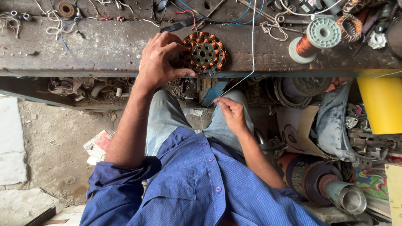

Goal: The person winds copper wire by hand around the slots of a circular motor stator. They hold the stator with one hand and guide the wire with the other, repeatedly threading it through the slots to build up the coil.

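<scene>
The left hand (158,60) gripped the copper-wound motor coil (204,53) on the tabletop (104,46); nearer, the right hand (231,113) pinched a thin wire (253,50).

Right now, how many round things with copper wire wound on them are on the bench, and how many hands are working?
Round stator with copper coils: 1
Spool of copper wire with pale green ends: 1
Loose copper coil at the top right: 1
Hands: 2, left hand on the stator, right hand pinching a thin wire
Total: 5

bare bench (104,48) left of stator (204,53), wire spool (315,39) crowding right
</scene>
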